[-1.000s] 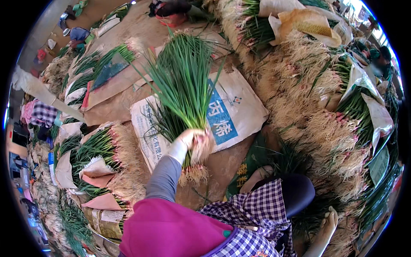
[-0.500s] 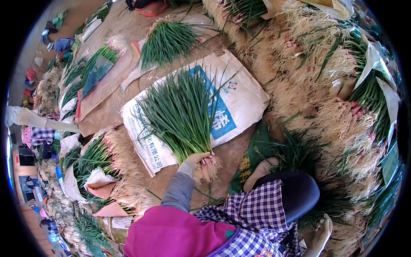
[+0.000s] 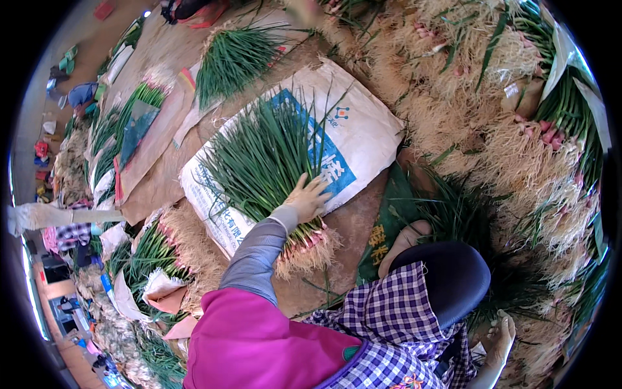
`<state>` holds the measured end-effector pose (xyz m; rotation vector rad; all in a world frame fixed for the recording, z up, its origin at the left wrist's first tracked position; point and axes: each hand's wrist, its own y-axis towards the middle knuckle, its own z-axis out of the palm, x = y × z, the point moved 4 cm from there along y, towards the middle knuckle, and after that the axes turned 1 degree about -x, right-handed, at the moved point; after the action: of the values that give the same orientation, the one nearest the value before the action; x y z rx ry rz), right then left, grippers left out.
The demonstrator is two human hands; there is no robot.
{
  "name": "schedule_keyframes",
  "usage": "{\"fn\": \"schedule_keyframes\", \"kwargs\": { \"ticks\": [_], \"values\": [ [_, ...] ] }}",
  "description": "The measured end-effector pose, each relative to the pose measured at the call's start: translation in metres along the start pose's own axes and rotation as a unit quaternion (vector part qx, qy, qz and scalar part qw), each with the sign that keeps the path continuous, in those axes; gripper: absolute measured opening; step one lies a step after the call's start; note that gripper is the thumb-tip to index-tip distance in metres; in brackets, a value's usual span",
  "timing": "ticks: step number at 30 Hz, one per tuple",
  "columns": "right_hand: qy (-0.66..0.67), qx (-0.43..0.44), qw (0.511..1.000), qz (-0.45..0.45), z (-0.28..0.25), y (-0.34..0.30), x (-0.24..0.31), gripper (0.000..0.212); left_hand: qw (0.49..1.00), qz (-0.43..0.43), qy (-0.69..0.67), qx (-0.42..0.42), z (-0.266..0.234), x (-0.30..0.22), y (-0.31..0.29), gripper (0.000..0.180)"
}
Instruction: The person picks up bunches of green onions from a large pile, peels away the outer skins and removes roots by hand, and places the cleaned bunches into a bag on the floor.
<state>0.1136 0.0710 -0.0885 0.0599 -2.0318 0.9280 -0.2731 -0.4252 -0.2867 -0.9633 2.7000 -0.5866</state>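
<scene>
A bunch of spring onions with long green leaves, pink bulbs and pale roots lies on a white and blue woven sack. My left hand rests on its lower leaves, just above the bulbs, fingers spread and palm down. Its bulbs fan out in a row beside my wrist, pointing toward me. At lower right, near my dark blue knee, my right hand is held low with loosely curved fingers and nothing visible in it. Loose spring onion leaves lie beyond the knee.
Another spring onion bunch lies beyond the sack. Rooted bundles wrapped in sacking stand at left, and a large heap of rooted onions fills the right. A green sack lies by my foot.
My left hand has let go of the bunch's bulb end and now lies spread on the leaves. The bulbs have fanned out wider. My right hand stays low at the right.
</scene>
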Motion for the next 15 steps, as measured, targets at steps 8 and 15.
{"fn": "schedule_keyframes", "kwargs": {
  "ticks": [8,15],
  "values": [
    [0.019,-0.066,0.998,-0.001,-0.031,-0.023,-0.007,0.033,0.990,-0.113,0.038,0.071,0.031,0.011,-0.008,0.064],
    [-0.151,-0.070,0.948,-0.273,-0.044,0.008,-0.004,0.071,0.986,-0.111,-0.125,0.029,0.034,0.031,-0.043,0.062]
  ]
}}
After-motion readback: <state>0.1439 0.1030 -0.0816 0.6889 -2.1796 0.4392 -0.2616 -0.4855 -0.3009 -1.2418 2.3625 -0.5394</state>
